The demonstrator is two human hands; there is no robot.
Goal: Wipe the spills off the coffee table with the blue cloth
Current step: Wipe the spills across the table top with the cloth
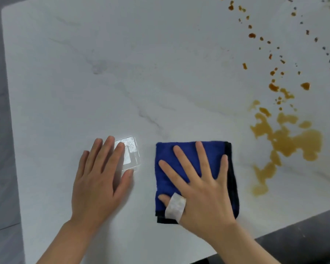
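A folded blue cloth (183, 155) with a black edge lies on the white marble coffee table (122, 73), near its front edge. My right hand (200, 185) lies flat on the cloth with its fingers spread; a white bandage wraps the thumb. My left hand (99, 178) rests flat on the bare table to the left of the cloth. A brown spill (291, 141) pools to the right of the cloth. Smaller brown drops (251, 35) trail from it toward the far right corner.
A bright light reflection (131, 151) shines on the table by my left fingertips. Grey floor (0, 130) shows beyond the table's left edge, and dark floor (303, 239) beyond the front right edge.
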